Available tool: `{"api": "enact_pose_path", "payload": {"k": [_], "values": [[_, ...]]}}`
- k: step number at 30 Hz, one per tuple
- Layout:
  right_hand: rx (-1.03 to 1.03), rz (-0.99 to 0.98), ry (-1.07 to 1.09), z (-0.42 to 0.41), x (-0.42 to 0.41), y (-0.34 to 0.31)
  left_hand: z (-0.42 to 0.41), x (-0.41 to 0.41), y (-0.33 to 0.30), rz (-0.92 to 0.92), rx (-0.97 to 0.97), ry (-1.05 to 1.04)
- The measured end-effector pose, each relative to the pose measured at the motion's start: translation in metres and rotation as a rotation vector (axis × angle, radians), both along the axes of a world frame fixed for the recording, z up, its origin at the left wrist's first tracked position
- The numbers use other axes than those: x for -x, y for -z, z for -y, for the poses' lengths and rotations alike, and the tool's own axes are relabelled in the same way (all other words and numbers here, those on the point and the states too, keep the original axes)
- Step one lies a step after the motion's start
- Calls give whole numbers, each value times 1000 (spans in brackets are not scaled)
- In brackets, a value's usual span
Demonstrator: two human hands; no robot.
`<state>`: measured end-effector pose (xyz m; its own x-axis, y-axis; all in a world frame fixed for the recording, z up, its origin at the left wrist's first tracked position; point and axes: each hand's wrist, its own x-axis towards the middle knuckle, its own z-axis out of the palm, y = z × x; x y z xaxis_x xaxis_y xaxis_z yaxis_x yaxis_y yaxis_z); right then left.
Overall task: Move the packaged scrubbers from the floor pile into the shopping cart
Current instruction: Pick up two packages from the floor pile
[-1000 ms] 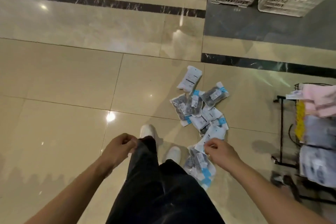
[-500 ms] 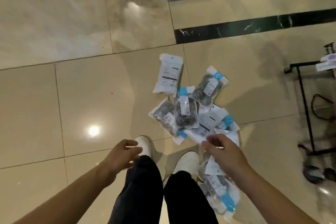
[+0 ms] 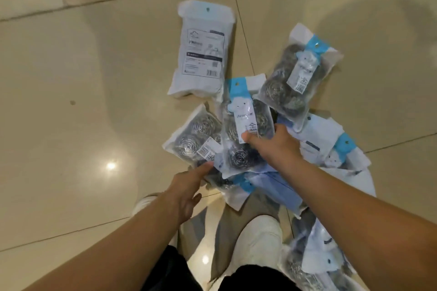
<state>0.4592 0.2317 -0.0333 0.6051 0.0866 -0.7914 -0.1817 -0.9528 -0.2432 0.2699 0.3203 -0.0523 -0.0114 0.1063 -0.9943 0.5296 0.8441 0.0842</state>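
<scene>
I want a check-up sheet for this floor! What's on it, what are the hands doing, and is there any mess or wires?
Surface: shiny beige tile floor with dark grout lines.
Job's things: pile of scrubber packets on the floor, overlapping; one white packet lies printed side up at the far edge; more packets by the right foot. The shopping cart is out of view.
Clutter: nothing seen beyond the pile.
Hands: right hand grips the middle packet; left hand is open, its fingers reaching to the left packet.
Cables: nothing seen.
Surroundings: white shoes and dark trousers at the bottom; a dark floor strip at the top edge.
</scene>
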Motion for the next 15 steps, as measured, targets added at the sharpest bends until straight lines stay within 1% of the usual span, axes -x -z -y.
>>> {"api": "enact_pose_path", "payload": {"k": [2, 4, 6, 9, 11, 13, 15], "values": [[30, 25, 36, -3, 3, 15, 1, -4, 14, -46, -83, -32], [8, -19, 121, -6, 2, 25, 3, -10, 24, -71, -148, -74], [-45, -92, 203, -6, -2, 32, 6, -14, 26, -53, -175, -92], [-104, -164, 280, 3, -5, 23, 11, -14, 13, -9, -216, -98], [-120, -186, 293, 16, 2, 2, 9, -7, -10, 14, -242, -83], [-164, -238, 346, 34, 18, -33, 8, 6, -45, 21, -276, -13], [-217, -296, 400, 51, 36, -85, 4, 21, -93, 44, -324, 57]]}}
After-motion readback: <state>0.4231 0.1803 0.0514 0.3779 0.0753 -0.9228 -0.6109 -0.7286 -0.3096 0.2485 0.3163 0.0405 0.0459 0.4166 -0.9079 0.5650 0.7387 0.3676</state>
